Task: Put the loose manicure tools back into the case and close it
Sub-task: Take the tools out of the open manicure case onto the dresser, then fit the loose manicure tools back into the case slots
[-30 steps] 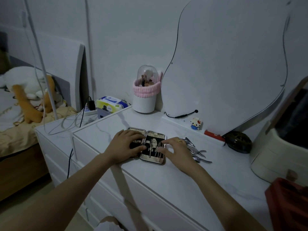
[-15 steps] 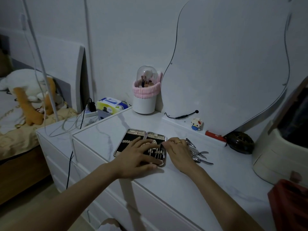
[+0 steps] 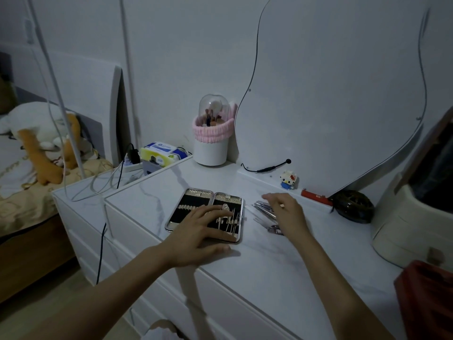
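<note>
Head view, largest first: one white desk fills the frame's centre; one case lies open and flat on it at mid-frame, two halves side by side, long axis running from the near edge toward the wall; one left hand rests spread across its lower part, fingers straight; one right hand, fingers loosely extended, covers a small pile of loose tools just right of the case; their count cannot be told.
</note>
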